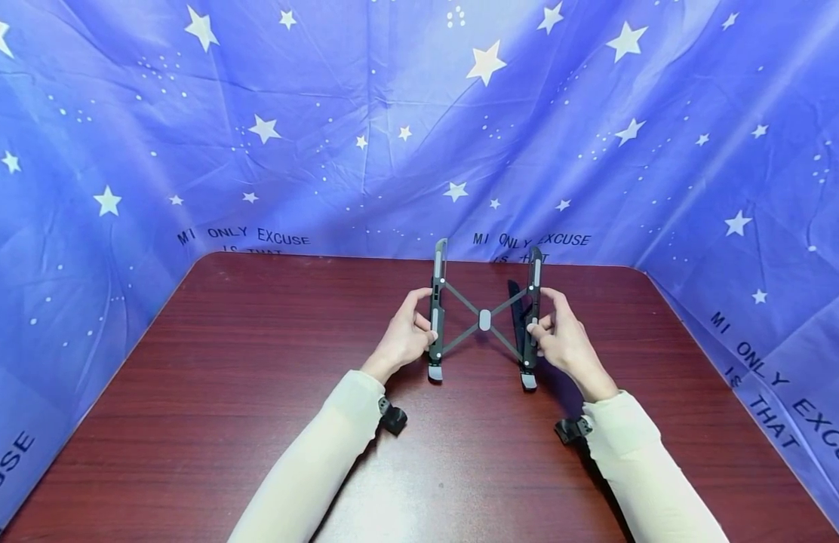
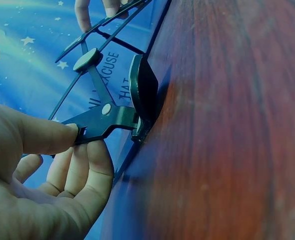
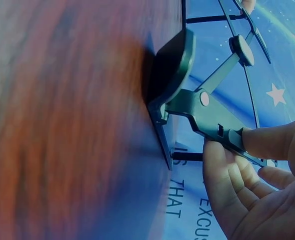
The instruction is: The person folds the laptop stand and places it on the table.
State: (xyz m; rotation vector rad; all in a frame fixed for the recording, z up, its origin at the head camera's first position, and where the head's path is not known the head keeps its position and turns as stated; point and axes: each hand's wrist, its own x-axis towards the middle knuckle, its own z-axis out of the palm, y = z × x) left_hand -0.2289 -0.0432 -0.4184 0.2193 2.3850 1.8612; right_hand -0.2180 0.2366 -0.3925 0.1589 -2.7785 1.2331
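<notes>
A black folding laptop stand (image 1: pixel 484 320) stands unfolded on the table, its crossed bars meeting at a grey oval hub. My left hand (image 1: pixel 401 339) pinches its left side rail, thumb on the inner edge and fingers beneath, as the left wrist view shows. On the opposite rail, my right hand (image 1: pixel 567 343) has a similar pinch between thumb and fingers. Both rails slope, and a padded front lip (image 2: pixel 143 87) turns up near the tabletop. From the right wrist, the other front lip (image 3: pixel 173 67) and a rivet on the rail are visible. Fingers partly cover both rails.
The dark red wooden table (image 1: pixel 256 422) spreads around the stand. A blue curtain (image 1: pixel 365 113) with stars and printed words hangs behind it and along both sides. Small black wrist cameras (image 1: pixel 394 417) hang below the pale sleeves (image 1: pixel 324 460).
</notes>
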